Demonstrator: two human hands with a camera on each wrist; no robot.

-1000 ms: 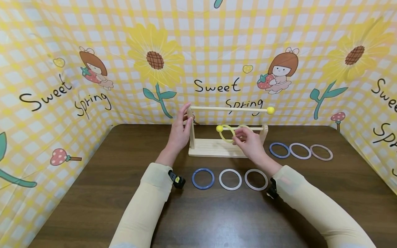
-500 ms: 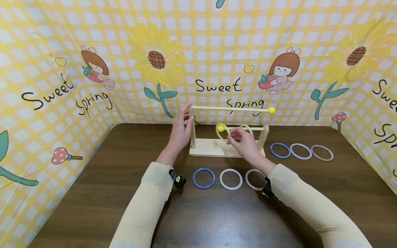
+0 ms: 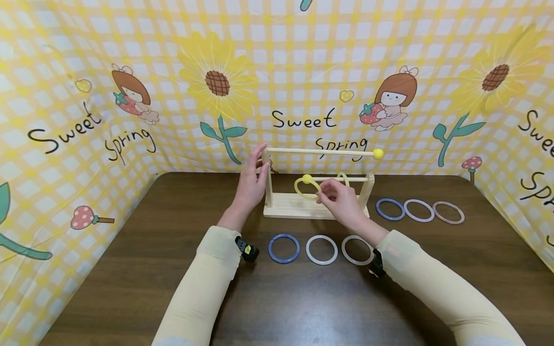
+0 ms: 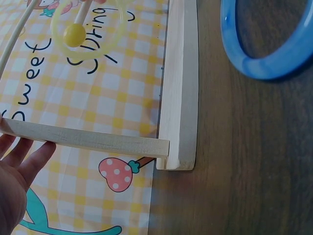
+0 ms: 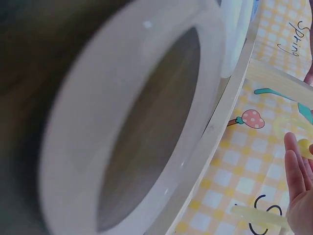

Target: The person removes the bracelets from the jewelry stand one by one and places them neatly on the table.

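My right hand point(image 3: 344, 199) pinches a yellow ring point(image 3: 299, 194) by its right edge, at the yellow ball point(image 3: 307, 179) ending the lower rod. The ring is tilted, and whether it still circles the ball I cannot tell. Another yellow ring point(image 3: 345, 178) hangs farther right on that rod, partly behind the hand. My left hand point(image 3: 248, 187) touches the left upright of the wooden stand point(image 4: 98, 139), its fingers fairly straight against the post. Above, the upper rod point(image 3: 320, 152) carries no ring and ends in a yellow ball point(image 3: 378, 154).
In front of the stand lie a blue ring point(image 3: 283, 263), a white ring point(image 3: 321, 264) and a pale ring point(image 3: 352, 263), partly behind the right wrist. Right of it lie another blue ring point(image 3: 390, 219), a lilac ring point(image 3: 419, 221) and a pinkish ring point(image 3: 448, 222). A patterned cloth hangs behind.
My right hand has moved left along the lower rod with the yellow ring. The ring passes from the rod to the ball end and tips flatter. My left hand stays at the upright.
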